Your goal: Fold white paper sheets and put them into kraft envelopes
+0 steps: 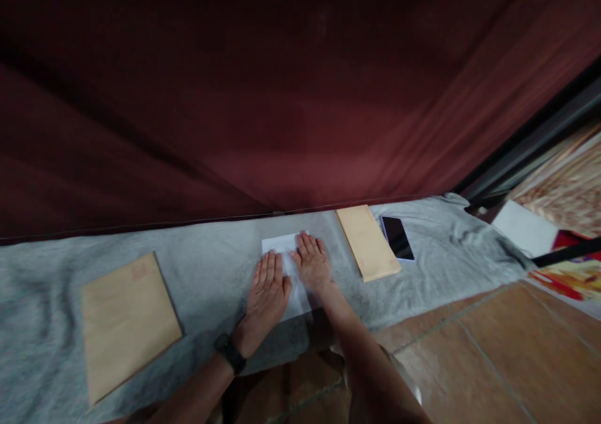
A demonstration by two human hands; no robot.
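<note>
Both hands (288,280) flat on white paper (286,267), bare grey cloth (211,267) alongside.

faint red print on large envelope (126,324), illegible; no readable text.

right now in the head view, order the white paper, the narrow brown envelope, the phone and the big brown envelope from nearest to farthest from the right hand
1. white paper: directly under the right hand, touching it.
2. narrow brown envelope: just to the right of that hand, apart from it.
3. phone: farther right, beyond the narrow envelope.
4. big brown envelope: far to the left, past the left hand.
</note>
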